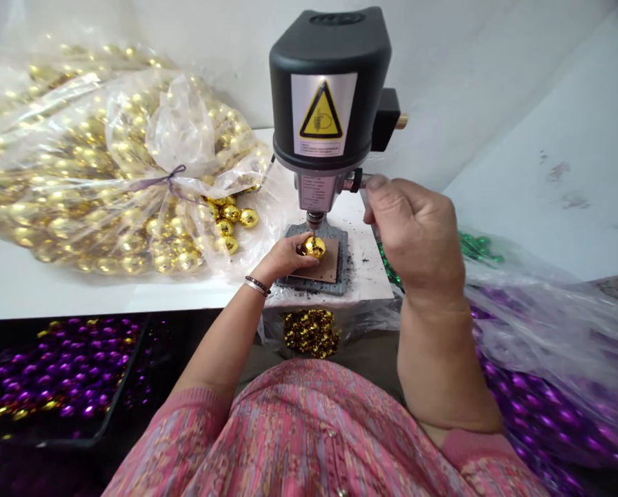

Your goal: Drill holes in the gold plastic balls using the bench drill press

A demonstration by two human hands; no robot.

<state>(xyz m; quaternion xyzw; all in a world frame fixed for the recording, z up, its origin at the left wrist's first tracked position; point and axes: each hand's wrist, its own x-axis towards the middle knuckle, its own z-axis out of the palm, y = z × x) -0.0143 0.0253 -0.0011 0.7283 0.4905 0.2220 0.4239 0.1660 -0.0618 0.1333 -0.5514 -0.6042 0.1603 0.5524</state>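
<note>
A dark drill press with a yellow warning label stands at the table's edge. My left hand is closed around a shiny gold ball, keeping it on the brown board on the press's grey base. The thin drill bit comes down right at the ball's top; whether it has entered cannot be made out. My right hand is wrapped around the feed lever at the press's right side, and most of the lever is hidden in the fist.
Left of the press lies a big clear bag of gold balls, with several loose gold balls by its opening. Below hang more gold balls. Purple balls fill a black crate at left; purple ones lie bagged at right, green ones behind.
</note>
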